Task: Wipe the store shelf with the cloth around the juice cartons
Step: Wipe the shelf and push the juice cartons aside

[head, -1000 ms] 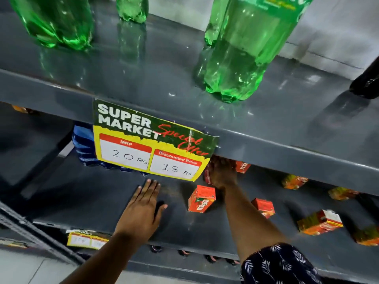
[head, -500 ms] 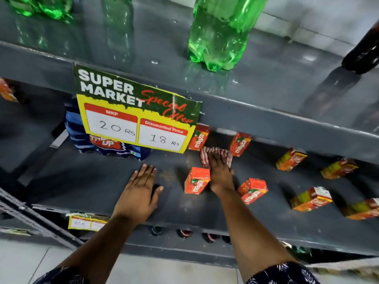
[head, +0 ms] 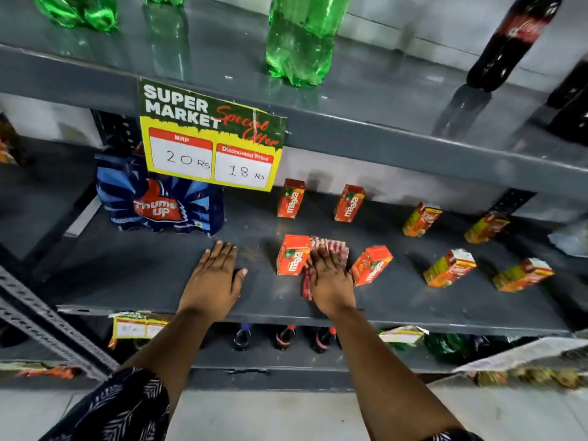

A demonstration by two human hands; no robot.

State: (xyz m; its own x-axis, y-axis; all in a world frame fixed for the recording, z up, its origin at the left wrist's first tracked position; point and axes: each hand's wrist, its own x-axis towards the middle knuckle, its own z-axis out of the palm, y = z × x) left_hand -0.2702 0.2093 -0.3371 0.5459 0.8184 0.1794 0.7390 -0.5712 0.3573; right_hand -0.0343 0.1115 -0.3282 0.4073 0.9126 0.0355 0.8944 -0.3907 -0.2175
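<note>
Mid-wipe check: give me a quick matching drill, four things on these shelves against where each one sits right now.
Things:
1. cloth
2. left hand
3. green bottle
4. Thums Up pack

Places:
A. upper shelf, above the price sign
B. flat on bare shelf, left of the front cartons
C. under the right hand, between two front Maaza cartons
D. back left of the middle shelf, partly behind the sign

Pairs: 1-C, 2-B, 3-A, 4-D
</note>
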